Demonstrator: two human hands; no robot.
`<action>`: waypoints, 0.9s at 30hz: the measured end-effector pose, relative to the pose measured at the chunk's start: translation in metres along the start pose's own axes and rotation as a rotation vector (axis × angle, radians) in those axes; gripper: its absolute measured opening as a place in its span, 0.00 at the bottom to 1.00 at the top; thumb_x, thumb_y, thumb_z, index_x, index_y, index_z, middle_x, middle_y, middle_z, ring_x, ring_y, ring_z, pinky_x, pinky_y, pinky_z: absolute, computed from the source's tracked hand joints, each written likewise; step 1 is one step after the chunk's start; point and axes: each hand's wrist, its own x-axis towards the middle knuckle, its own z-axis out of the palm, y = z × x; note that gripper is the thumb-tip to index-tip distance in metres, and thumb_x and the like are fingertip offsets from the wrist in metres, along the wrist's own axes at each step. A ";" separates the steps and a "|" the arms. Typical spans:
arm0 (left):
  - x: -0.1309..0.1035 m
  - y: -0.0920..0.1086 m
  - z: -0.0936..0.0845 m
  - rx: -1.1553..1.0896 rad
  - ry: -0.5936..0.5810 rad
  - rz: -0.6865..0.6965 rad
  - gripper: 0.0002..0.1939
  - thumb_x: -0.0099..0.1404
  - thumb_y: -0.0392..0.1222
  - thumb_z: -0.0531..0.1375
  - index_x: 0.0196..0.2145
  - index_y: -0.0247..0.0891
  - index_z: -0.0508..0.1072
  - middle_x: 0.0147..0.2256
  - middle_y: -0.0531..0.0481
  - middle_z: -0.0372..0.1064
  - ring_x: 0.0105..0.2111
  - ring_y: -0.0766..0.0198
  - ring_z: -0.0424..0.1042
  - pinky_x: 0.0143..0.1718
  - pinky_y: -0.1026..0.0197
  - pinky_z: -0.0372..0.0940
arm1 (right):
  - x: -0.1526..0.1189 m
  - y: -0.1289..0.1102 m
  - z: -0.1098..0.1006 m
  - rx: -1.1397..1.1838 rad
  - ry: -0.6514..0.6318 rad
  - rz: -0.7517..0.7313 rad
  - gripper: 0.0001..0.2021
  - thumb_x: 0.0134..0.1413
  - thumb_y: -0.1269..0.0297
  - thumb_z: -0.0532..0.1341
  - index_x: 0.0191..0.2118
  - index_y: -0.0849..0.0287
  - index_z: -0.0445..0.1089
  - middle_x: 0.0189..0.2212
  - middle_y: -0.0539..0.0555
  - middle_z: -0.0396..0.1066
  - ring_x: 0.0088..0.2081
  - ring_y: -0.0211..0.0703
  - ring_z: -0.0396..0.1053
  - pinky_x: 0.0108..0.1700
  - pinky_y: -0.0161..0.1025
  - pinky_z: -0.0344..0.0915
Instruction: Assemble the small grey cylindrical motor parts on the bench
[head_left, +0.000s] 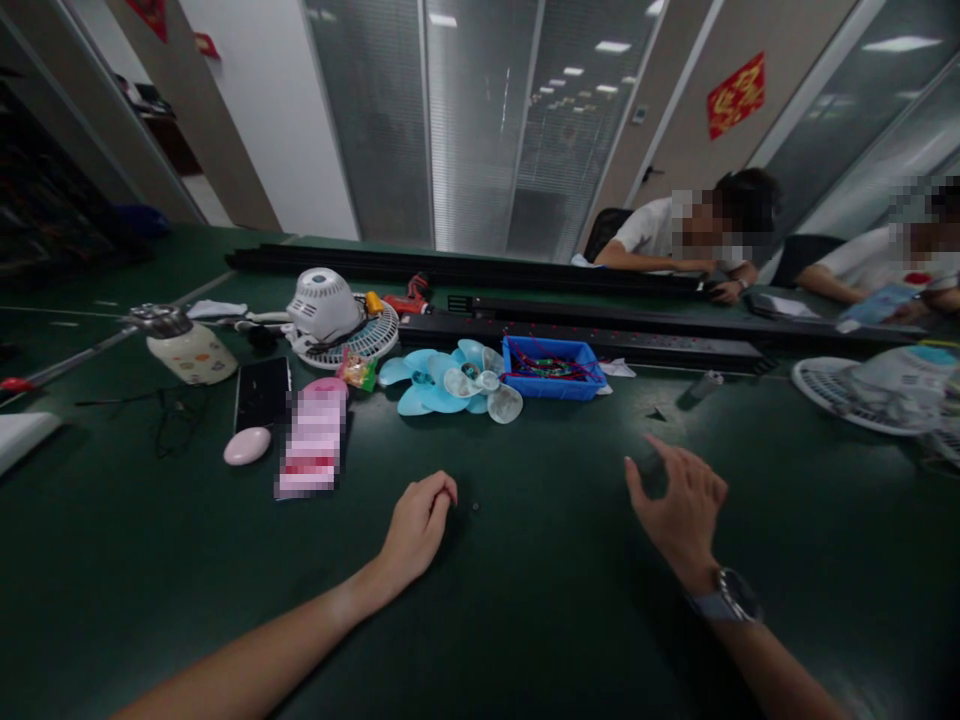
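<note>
My left hand (420, 520) rests low over the green table with its fingers curled in. Whatever it may hold is hidden inside the fingers. Just right of its knuckles lies a tiny ring-shaped piece (475, 506), perhaps a nut or washer. My right hand (682, 505), with a watch (739, 595) on the wrist, is open, thumb and forefinger spread apart. Beyond its fingertips lies a small dark pointed piece (656, 414). Light-blue fan blades (424, 380) are heaped ahead, beside a blue bin (555, 385) of wires.
At the left are a white fan head with its grille (326, 310), a phone (262, 395), a pink oval object (247, 446) and a cream jug (191, 355). Long black rails (585, 340) cross the table's back. Another fan (877, 390) lies right. Two people sit opposite.
</note>
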 end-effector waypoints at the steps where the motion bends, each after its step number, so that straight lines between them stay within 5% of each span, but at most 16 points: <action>1: 0.000 0.000 0.000 0.004 -0.003 0.001 0.13 0.68 0.38 0.46 0.30 0.40 0.66 0.29 0.52 0.68 0.32 0.60 0.68 0.37 0.59 0.59 | -0.001 -0.018 -0.002 0.100 -0.083 -0.067 0.20 0.61 0.54 0.56 0.55 0.56 0.68 0.42 0.60 0.71 0.45 0.53 0.68 0.49 0.52 0.61; 6: 0.001 -0.001 0.001 0.002 -0.004 0.004 0.12 0.67 0.38 0.45 0.28 0.40 0.65 0.28 0.52 0.66 0.30 0.61 0.67 0.36 0.59 0.59 | -0.008 -0.102 0.004 0.602 -0.660 -0.242 0.18 0.62 0.53 0.58 0.55 0.48 0.70 0.30 0.48 0.69 0.28 0.36 0.66 0.30 0.35 0.63; 13: 0.000 0.002 0.000 0.013 0.005 0.024 0.12 0.66 0.38 0.46 0.28 0.40 0.65 0.27 0.51 0.67 0.30 0.60 0.67 0.35 0.58 0.58 | -0.009 -0.144 0.027 0.579 -0.724 -0.379 0.11 0.58 0.50 0.62 0.43 0.44 0.78 0.28 0.46 0.72 0.30 0.35 0.68 0.34 0.36 0.63; 21: 0.001 0.004 -0.002 0.027 -0.016 0.028 0.13 0.66 0.37 0.45 0.27 0.40 0.64 0.26 0.52 0.66 0.30 0.60 0.66 0.35 0.58 0.57 | -0.016 -0.122 0.022 0.648 -0.667 -0.291 0.09 0.60 0.55 0.61 0.36 0.50 0.77 0.35 0.49 0.72 0.34 0.38 0.71 0.35 0.37 0.68; 27: 0.000 0.001 -0.002 0.034 -0.026 0.030 0.12 0.67 0.37 0.46 0.28 0.39 0.65 0.27 0.52 0.66 0.30 0.61 0.66 0.36 0.58 0.57 | 0.002 -0.040 -0.002 0.493 -0.384 -0.184 0.12 0.62 0.54 0.57 0.37 0.52 0.76 0.37 0.51 0.77 0.39 0.45 0.75 0.43 0.45 0.71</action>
